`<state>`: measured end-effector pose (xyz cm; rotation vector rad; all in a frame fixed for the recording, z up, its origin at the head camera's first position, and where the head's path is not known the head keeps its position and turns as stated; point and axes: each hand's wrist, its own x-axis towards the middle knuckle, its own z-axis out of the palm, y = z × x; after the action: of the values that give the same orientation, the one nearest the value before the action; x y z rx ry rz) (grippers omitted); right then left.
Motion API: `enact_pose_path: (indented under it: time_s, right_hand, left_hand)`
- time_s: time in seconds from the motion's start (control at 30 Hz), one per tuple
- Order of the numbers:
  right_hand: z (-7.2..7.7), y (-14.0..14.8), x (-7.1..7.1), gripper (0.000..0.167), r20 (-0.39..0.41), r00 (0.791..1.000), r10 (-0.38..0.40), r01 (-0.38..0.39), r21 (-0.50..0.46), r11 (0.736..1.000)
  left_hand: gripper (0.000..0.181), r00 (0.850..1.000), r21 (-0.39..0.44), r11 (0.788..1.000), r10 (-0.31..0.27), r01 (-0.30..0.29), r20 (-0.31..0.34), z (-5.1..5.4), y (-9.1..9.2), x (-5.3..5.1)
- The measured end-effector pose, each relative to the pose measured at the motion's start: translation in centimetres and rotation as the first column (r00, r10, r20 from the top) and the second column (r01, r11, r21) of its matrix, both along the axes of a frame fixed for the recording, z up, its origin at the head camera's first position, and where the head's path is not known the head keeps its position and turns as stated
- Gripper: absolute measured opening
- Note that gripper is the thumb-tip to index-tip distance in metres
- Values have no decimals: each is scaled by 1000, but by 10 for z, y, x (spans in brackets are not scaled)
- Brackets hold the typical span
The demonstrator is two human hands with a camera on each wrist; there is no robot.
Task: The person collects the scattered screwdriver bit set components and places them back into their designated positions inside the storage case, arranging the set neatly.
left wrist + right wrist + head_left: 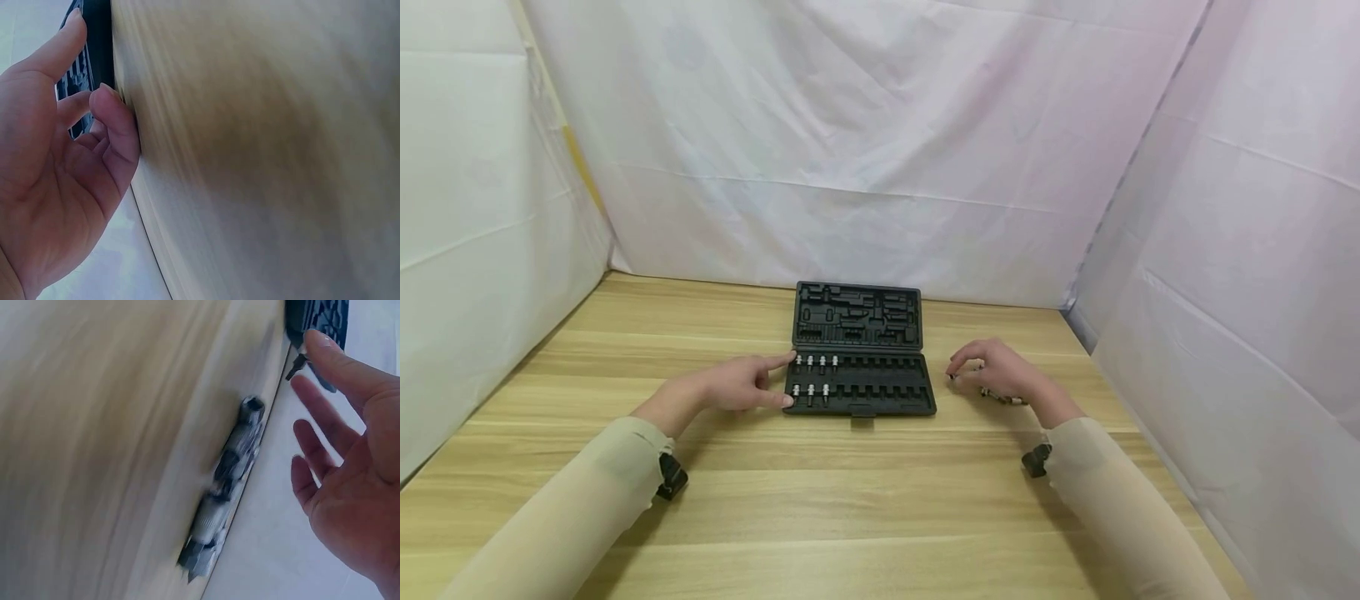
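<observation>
An opened black plastic case [862,377] lies flat on the table, its lid tilted back behind the slotted base. Silver-and-dark socket bits [810,390] fill the left slots of both rows: several in the back row, three in the front. My left hand [741,385] touches the base's left end with extended index finger and thumb; its other fingers are bent under. Right of the case, my right hand [996,369] pinches one socket bit [300,364] between thumb and index finger, its dark tip showing. Beneath that hand lies a group of loose socket bits [215,519].
The wooden table [850,508] reaches back to a white hanging sheet [850,167]. White sheets also stand on the left and right sides. A black strap piece [1037,460] sits at the right wrist, another [672,477] at the left.
</observation>
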<state>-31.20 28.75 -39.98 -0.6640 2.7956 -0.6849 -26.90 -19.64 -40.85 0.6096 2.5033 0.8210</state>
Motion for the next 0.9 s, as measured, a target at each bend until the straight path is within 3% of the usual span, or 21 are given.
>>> enact_pose_path:
  time_s: [0.23,0.43,0.7,0.9]
  right_hand:
    - [8,-23,-1,21,22,998,-55,58,-142,988]
    - [13,-46,-3,41,56,996,-73,85,-262,961]
    - [13,-72,-4,40,188,982,-18,99,-431,897]
    - [8,-88,-5,42,209,977,27,78,-478,875]
  left_hand:
    - [99,1000,-4,1000,-9,9,-10,0,-1,0]
    - [99,1000,-4,1000,1,-1,-8,-1,-2,0]
    - [99,1000,-2,1000,-5,5,-4,0,-1,0]
    - [99,1000,-1,1000,2,-2,2,-1,-1,-1]
